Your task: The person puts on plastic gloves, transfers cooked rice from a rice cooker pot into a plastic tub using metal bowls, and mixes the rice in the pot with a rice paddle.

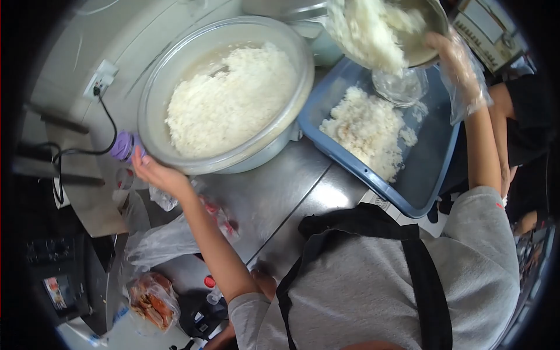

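The loosely open left hand (pixel 160 177) lies at a round translucent plastic tub (pixel 224 165), while above a blue rectangular bin (pixel 429 158) a round grey rice-filled bowl (pixel 417 45), mouth toward the camera, is clasped by the plastic-gloved right hand (pixel 458 61).

We have room over the grey surface (pixel 283 201) between the basin (pixel 216 167) and the bin (pixel 429 160); bags (pixel 166 245) block our left.
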Demonstrator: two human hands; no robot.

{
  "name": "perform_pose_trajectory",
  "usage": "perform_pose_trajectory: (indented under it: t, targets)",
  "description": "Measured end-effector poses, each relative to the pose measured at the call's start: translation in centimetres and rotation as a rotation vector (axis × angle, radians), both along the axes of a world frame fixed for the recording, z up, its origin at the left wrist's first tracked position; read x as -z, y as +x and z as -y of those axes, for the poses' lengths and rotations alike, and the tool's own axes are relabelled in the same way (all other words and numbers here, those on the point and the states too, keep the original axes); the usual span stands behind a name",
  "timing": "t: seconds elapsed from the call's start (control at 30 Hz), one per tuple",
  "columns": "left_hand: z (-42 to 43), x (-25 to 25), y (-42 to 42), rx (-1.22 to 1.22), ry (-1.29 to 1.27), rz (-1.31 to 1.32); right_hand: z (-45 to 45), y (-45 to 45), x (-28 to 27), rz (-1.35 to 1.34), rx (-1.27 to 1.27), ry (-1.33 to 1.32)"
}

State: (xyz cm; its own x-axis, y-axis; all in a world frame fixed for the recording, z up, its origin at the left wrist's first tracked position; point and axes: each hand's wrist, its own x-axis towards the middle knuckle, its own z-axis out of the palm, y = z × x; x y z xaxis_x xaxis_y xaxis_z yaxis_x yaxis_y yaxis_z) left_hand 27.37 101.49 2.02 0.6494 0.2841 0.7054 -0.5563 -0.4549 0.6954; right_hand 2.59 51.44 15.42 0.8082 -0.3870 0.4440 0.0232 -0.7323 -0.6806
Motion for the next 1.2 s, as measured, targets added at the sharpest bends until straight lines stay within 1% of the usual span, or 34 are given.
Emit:
perform_pose_trajectory:
  t: [0.03,0.1,0.13,0.17,0.2,0.23,0.27,0.33,0.4,0.43,0.47,0.5,0.53,0.57,0.6,0.63,0.67,0.7,0.73,0.77,0.83,0.87,0.9,0.93,0.97,1.0,1.03,1.07,1.1,1.13,1.2]
  targets:
    - [0.0,0.0,0.0,-0.017,0.010,0.006,-1.7,-1.2,0.2,0.000,0.020,0.004]
    - [0.0,-0.1,0.2,-0.039,0.018,0.011,-7.1,-2.8,0.2,0.023,0.045,-0.253]
    - [0.0,0.0,0.3,-0.044,0.016,0.008,-8.2,-4.1,1.0,-0.151,-0.019,-0.296]
    - [0.0,0.2,0.6,-0.040,0.002,0.021,-9.5,-5.4,1.2,-0.389,-0.091,-0.292]
    - [-0.1,0.2,0.6,-0.035,-0.011,0.003,-8.5,-6.9,5.7,-0.412,-0.152,-0.476]
    - [-0.1,0.1,0.4,-0.038,0.000,-0.020,-9.3,-7.8,6.7,-0.586,-0.320,-0.319]
    - [-0.1,-0.1,0.3,-0.045,0.011,-0.039,-9.1,-8.4,9.5,-0.658,-0.379,-0.191]
    - [-0.3,0.1,0.4,-0.062,0.044,-0.025,-10.2,-8.6,10.7,-0.624,-0.345,-0.163]
    - [-0.8,0.4,0.8,-0.083,0.085,-0.012,-10.7,-8.6,11.0,-0.459,-0.164,-0.198]
    - [-0.6,0.1,0.8,0.016,-0.040,-0.005,-11.4,-8.8,10.5,-0.285,-0.088,-0.154]
    - [-0.2,0.0,0.7,0.118,-0.166,-0.003,-11.3,-9.1,10.0,-0.279,-0.066,-0.157]
    - [0.0,0.0,0.4,0.184,-0.252,-0.023,-11.2,-9.7,9.4,-0.286,-0.042,-0.064]
    - [0.0,-0.1,0.3,0.140,-0.197,0.003,-11.0,-10.3,8.6,-0.294,-0.018,0.027]
    - [-0.3,-0.3,0.1,0.089,-0.027,0.051,-10.8,-11.0,7.3,-0.454,0.055,0.162]
    - [-0.4,-0.4,-0.2,0.029,0.145,0.096,-9.8,-11.8,7.1,-0.459,0.069,0.157]
    - [0.1,-0.6,-0.7,-0.021,0.223,0.172,-8.4,-12.5,7.0,-0.383,0.054,0.196]
    - [0.3,-0.5,-0.9,-0.024,0.219,0.170,-7.0,-12.9,6.7,-0.305,0.031,0.234]
    - [0.3,-0.6,-1.1,-0.060,0.274,0.123,-5.6,-13.4,5.7,-0.251,0.042,0.201]
    - [0.3,-0.8,-1.3,-0.100,0.331,0.079,-4.7,-13.7,3.7,-0.289,0.070,0.129]
    - [0.6,-1.0,-1.6,-0.113,0.330,0.085,-2.9,-13.7,3.3,-0.269,0.120,0.074]
    - [1.8,-1.1,-1.9,0.042,0.174,0.090,2.2,-13.2,2.9,-0.232,0.177,-0.042]
    - [2.9,-1.5,-2.6,0.031,0.169,0.095,4.4,-12.4,2.3,-0.216,0.183,-0.102]
    - [4.2,-1.9,-3.6,0.217,0.017,-0.012,6.2,-11.6,1.7,-0.258,0.229,-0.104]
    - [5.5,-2.3,-4.5,0.403,-0.137,-0.118,9.7,-10.6,1.5,-0.387,0.201,0.069]
    - [6.8,-2.5,-5.2,0.392,-0.145,-0.109,11.9,-9.3,1.6,-0.359,0.193,0.203]
    - [8.0,-2.6,-5.9,0.445,-0.006,-0.218,14.1,-7.9,1.9,-0.331,0.184,0.336]
    - [9.0,-2.6,-6.6,0.494,0.136,-0.333,16.8,-6.4,2.5,-0.330,0.170,0.329]
    - [9.5,-2.5,-6.9,0.476,0.132,-0.335,19.7,-4.6,3.4,-0.341,0.217,0.217]
    - [9.7,-2.6,-6.9,0.377,0.187,-0.346,22.4,-2.6,4.5,-0.347,0.259,0.107]
    - [9.7,-2.7,-6.8,0.275,0.245,-0.356,25.4,-0.9,5.9,-0.346,0.235,0.110]
    - [9.9,-2.7,-6.6,0.208,0.243,-0.319,30.3,1.7,8.6,-0.433,0.311,-0.683]
